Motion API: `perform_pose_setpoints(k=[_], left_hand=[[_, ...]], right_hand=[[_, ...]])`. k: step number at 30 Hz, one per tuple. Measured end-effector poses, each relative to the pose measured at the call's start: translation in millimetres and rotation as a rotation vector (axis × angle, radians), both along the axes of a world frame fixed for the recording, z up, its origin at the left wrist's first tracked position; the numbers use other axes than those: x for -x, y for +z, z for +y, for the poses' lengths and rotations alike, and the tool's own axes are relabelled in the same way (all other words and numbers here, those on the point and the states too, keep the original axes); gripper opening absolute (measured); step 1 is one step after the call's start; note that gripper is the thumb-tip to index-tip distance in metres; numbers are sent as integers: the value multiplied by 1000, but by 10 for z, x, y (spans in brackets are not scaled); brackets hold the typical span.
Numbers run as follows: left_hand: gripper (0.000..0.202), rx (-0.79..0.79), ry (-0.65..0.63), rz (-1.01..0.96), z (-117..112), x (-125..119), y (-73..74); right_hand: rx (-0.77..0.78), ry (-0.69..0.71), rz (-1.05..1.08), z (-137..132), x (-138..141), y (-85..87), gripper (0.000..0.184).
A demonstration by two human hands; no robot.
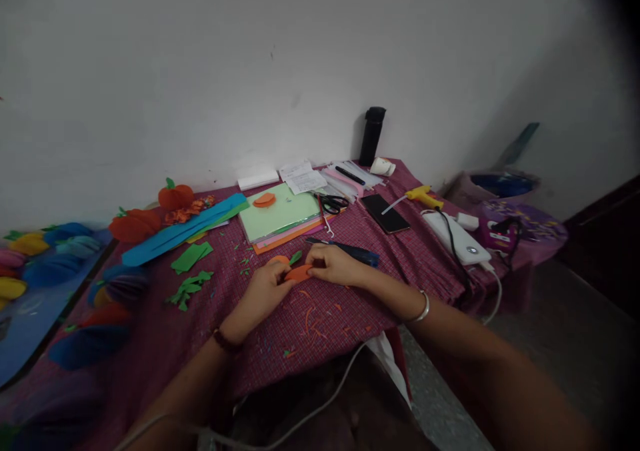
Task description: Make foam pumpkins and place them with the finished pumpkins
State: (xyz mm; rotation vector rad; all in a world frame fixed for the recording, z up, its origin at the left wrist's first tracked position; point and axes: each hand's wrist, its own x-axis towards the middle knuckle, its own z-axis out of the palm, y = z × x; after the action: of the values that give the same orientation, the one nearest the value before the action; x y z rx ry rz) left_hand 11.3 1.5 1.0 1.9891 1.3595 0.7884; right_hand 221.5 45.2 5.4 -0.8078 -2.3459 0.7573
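Head view: pinching orange paper piece point(299, 274) between left hand point(263, 291) and right hand point(334, 265), with long axis from eight to two o'clock; holding it toward five o'clock from paper stack point(266, 223), just beside green leaf point(296, 257) pointing to two.

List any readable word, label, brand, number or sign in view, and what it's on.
Nothing is readable.
Printed paper slip: lines of print, too small and blurred to read.
White device with cable: round mark on top, too small to make out.
Black bottle: no lettering visible.
Smartphone: screen dark, no text visible.
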Motion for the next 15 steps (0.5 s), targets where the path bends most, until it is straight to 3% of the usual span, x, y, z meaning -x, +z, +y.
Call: perform_pose_setpoints(k=[3, 6, 10, 15], left_hand=[[8, -50, -20, -10, 10, -12, -71], [4, -79, 13, -2, -5, -31, -48], [17, -101, 17, 48, -20, -58, 1], [18, -81, 25, -9, -53, -71, -11]], right_hand=[[-13, -2, -44, -10, -1, -29, 6], [-29, -22, -65, -22, 4, -34, 6], [-48, -29, -59, -51, 24, -29, 8], [-60, 10, -90, -90, 35, -30, 10]])
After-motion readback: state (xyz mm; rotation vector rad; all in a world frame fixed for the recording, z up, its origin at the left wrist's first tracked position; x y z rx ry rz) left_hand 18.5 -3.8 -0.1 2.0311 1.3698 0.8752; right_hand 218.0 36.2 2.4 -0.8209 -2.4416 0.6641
